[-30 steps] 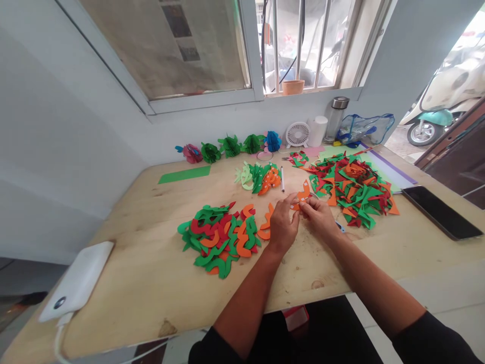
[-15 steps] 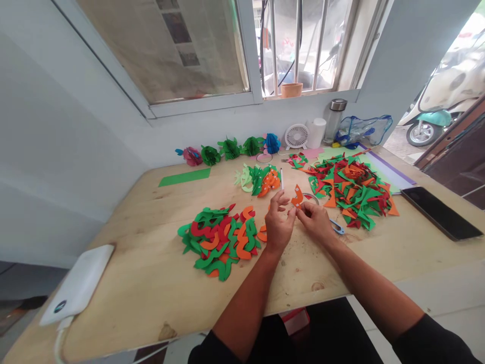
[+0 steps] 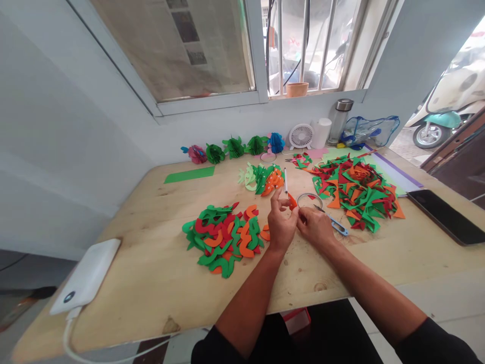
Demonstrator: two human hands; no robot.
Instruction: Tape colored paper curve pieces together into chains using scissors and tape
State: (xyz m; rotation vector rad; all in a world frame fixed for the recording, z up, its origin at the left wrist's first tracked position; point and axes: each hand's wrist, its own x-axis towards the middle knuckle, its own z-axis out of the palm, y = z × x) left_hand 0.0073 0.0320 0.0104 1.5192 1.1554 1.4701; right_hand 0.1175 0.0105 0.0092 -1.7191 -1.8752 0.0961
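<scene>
Between my two hands is a small orange paper cutout (image 3: pixel 292 201), partly hidden by my fingers. My left hand (image 3: pixel 282 222) pinches it from the left, its upper fingers loosely curled. From the right, the fingertips of my right hand (image 3: pixel 314 225) meet it, closed together. Just past the right hand lie a utility knife (image 3: pixel 338 226) with a light blue handle and a roll of clear tape (image 3: pixel 309 196). To the left of my hands is a pile of curved red, green and orange paper cutouts (image 3: pixel 223 237).
Paper scraps (image 3: pixel 358 187) are heaped at the right beside a black phone (image 3: pixel 447 215). Folded paper shapes (image 3: pixel 261 178) and a white pen (image 3: pixel 285 180) lie ahead. Along the wall stand paper figures (image 3: pixel 234 147), a small fan (image 3: pixel 301 136) and a bottle (image 3: pixel 340 121). A power bank (image 3: pixel 87 275) sits at left.
The orange cutout has turned from facing me to nearly edge-on, lower between my fingers. My right hand has rotated over it, and more of the knife and tape roll shows.
</scene>
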